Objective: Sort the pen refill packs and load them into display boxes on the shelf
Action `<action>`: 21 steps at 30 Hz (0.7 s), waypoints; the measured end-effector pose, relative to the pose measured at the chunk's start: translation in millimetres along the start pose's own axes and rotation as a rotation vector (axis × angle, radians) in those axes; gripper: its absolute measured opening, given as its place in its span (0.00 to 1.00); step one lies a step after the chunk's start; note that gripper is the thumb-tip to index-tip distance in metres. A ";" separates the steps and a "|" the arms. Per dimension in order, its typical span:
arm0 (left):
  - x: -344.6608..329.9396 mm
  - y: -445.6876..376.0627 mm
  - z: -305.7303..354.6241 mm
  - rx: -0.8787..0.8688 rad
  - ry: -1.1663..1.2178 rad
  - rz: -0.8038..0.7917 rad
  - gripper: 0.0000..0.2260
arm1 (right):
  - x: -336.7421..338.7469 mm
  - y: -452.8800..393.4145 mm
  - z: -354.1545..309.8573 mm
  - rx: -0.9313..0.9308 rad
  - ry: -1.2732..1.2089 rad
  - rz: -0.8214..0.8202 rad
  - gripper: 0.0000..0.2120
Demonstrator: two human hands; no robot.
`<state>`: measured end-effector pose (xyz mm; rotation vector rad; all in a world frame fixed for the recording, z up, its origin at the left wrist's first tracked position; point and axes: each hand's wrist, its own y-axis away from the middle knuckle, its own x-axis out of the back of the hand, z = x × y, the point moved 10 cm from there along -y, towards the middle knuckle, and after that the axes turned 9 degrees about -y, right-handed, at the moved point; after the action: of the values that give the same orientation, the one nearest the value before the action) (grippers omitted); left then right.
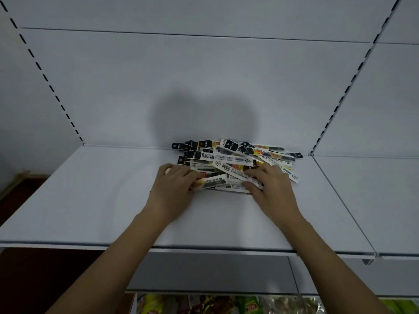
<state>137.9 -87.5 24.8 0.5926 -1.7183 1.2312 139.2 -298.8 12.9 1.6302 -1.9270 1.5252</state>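
Left hand [173,185] and right hand [271,188] palm-down at frame centre, fingers curled gripping a loose heap of long white-and-black plastic pen refill packs [235,159] (forearms reaching up from below), white metal shelf [90,200]

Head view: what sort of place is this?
Probably a retail shop aisle: white metal shelf with slotted uprights, a pile of pen refill packs, and packaged goods on the tier below.

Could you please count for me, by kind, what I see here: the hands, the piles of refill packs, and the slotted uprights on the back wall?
Hands: 2, left hand and right hand, both on the pile
Pile of refill packs: 1 (single packs overlap too much to count)
Slotted uprights: 2, left upright and right upright
Total: 5
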 end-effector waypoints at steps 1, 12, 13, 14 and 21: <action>0.0 0.1 0.3 0.023 0.053 -0.020 0.15 | 3.1 0.5 0.0 0.012 -0.012 0.025 0.12; 33.4 6.8 32.4 -0.197 0.059 0.265 0.15 | 5.4 -1.5 -38.3 0.195 -0.180 0.007 0.13; 31.7 6.8 37.0 -0.230 0.022 0.265 0.18 | -2.7 -1.6 -44.9 0.182 -0.249 -0.050 0.16; 28.1 5.8 38.4 -0.240 -0.011 0.252 0.19 | -9.8 -0.2 -53.2 0.178 -0.334 -0.102 0.18; 19.3 3.5 23.6 -0.127 0.019 0.216 0.10 | -7.8 -2.3 -25.1 -0.144 -0.594 -0.087 0.14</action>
<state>116.7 -105.3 38.0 0.3250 -1.8658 1.2592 132.9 -274.2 20.1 2.2388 -2.1274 0.8992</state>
